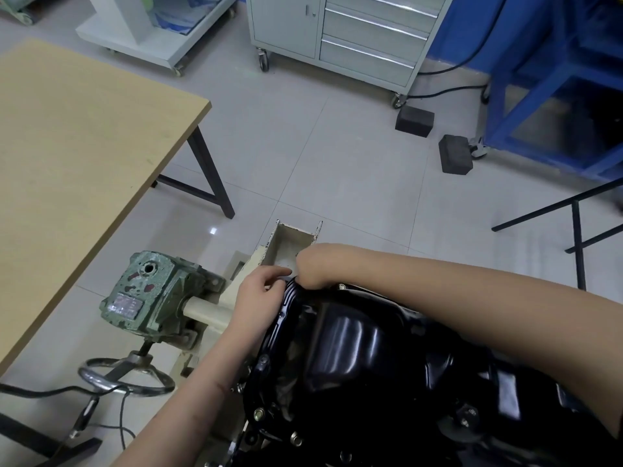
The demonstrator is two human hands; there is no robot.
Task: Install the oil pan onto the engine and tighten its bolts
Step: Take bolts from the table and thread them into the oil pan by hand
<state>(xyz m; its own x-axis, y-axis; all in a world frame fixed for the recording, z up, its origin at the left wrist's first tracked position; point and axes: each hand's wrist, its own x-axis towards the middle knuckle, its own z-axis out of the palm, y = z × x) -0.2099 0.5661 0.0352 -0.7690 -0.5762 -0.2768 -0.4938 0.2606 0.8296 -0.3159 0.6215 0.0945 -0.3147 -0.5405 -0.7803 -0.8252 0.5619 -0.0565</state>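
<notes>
The glossy black oil pan lies on the engine at the lower middle of the head view. Several bolts show in its flange, one at the far edge and one at the near left. My left hand rests against the pan's far-left corner, thumb and fingers curled at the flange rim. My right hand reaches over the pan to the same corner, wrist bent down, fingertips hidden behind the rim. What the fingers hold is hidden.
The engine hangs on a cream stand with a green gearbox and a handwheel at the left. A wooden table fills the left. A grey drawer cabinet, two black blocks and a blue frame stand behind.
</notes>
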